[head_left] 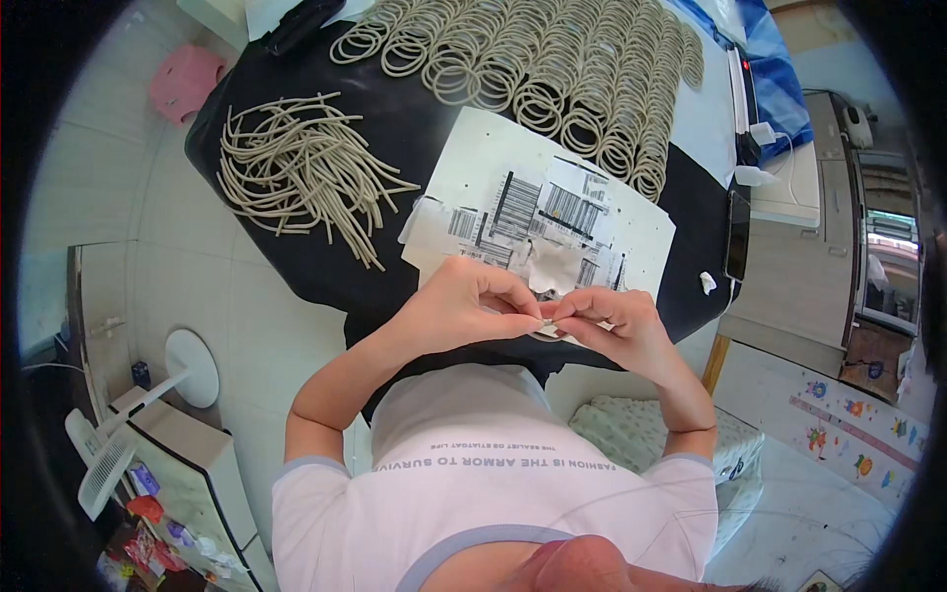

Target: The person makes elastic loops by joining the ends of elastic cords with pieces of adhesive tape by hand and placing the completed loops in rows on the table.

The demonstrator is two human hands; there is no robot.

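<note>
Near the front edge of the table, my left hand [469,304] and my right hand [619,328] meet fingertip to fingertip. Both are closed in a pinch on a small beige cord [548,336], whose curve shows just below the fingers; the ends between the fingertips are mostly hidden. Beyond them lies a white board [631,222] covered with printed barcode labels, with a crumpled white piece [554,266] on it. Loose beige cords [296,173] form a pile at the left. Rows of beige rings [582,79] overlap at the back.
A black cloth [395,118] covers the table. A phone [737,235] rests at its right edge, near a small white scrap [707,283] and a white cable. A pink stool [187,84] and a white fan [104,454] stand on the left.
</note>
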